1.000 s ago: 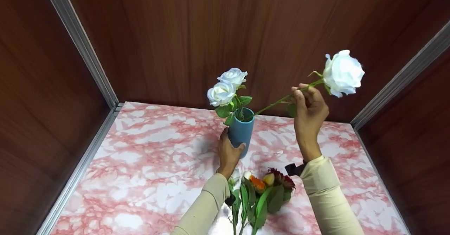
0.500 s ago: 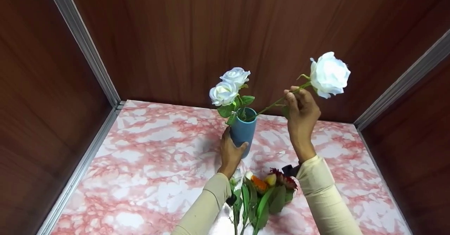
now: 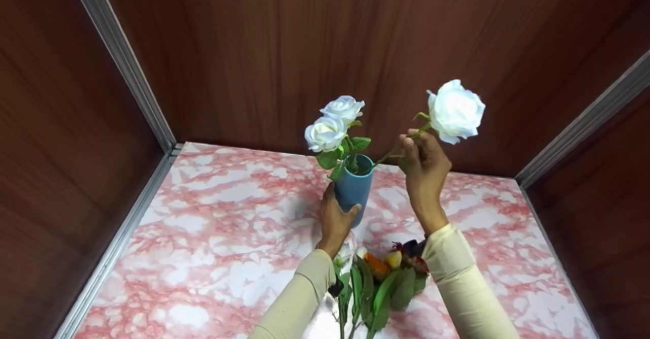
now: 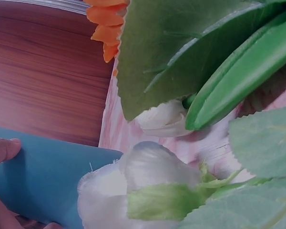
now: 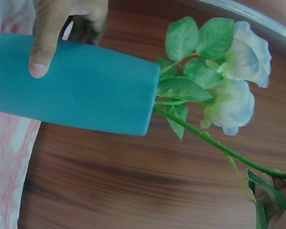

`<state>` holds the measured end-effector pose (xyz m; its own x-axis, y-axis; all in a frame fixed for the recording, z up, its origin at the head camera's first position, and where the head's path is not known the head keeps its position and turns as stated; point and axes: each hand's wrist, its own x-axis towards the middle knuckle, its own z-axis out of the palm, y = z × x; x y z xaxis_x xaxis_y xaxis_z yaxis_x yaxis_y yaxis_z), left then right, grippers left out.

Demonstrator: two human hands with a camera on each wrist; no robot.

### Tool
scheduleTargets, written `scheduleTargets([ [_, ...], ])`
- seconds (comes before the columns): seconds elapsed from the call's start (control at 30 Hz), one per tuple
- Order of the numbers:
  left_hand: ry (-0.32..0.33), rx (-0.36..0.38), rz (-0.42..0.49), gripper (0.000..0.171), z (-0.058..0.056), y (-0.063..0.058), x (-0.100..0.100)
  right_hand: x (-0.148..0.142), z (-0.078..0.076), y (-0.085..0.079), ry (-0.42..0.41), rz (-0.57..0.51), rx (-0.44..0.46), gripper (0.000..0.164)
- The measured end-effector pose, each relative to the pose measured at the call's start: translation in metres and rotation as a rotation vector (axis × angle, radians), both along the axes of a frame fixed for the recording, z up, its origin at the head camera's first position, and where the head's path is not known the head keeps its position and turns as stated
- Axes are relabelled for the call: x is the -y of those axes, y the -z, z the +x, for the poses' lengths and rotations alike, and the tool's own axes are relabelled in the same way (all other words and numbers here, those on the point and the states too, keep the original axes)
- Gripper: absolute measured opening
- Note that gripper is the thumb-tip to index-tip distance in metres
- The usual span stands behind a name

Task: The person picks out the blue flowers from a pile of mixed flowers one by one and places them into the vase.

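A blue vase stands on the marbled table, and my left hand grips it around its side. Two white roses with green leaves lean left out of its mouth. With thumb and fingers my right hand pinches the stem of a larger white rose, its bloom up to the right of the vase. In the right wrist view the green stem runs from the vase mouth to the right fingers. The left thumb lies against the vase there.
Several flowers lie in front of the vase between the forearms: an orange flower, a yellow bud, dark red blooms and long green leaves. Brown wood-grain panels with metal corner strips enclose the table.
My right hand has moved left and slightly down toward the vase, bringing the large rose with it, and less stem shows between hand and vase. The left hand keeps its grip.
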<state>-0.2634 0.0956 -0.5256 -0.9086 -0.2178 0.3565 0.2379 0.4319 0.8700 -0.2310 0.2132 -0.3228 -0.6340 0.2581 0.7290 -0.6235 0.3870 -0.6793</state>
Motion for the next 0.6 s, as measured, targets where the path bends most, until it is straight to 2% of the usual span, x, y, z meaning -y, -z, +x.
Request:
scheduleTargets([
  [0.23, 0.018, -0.005, 0.008, 0.081, 0.001, -0.001, 0.0, 0.004, -0.008, 0.011, -0.012, 0.003, 0.055, 0.016],
  [0.47, 0.022, 0.002, -0.004, 0.082, -0.001, -0.001, 0.001, -0.005, -0.035, 0.044, 0.032, 0.012, 0.121, 0.016],
  [0.6, 0.013, 0.016, -0.012, 0.082, -0.001, 0.0, 0.002, -0.004, -0.04, 0.053, 0.075, 0.054, 0.167, 0.016],
])
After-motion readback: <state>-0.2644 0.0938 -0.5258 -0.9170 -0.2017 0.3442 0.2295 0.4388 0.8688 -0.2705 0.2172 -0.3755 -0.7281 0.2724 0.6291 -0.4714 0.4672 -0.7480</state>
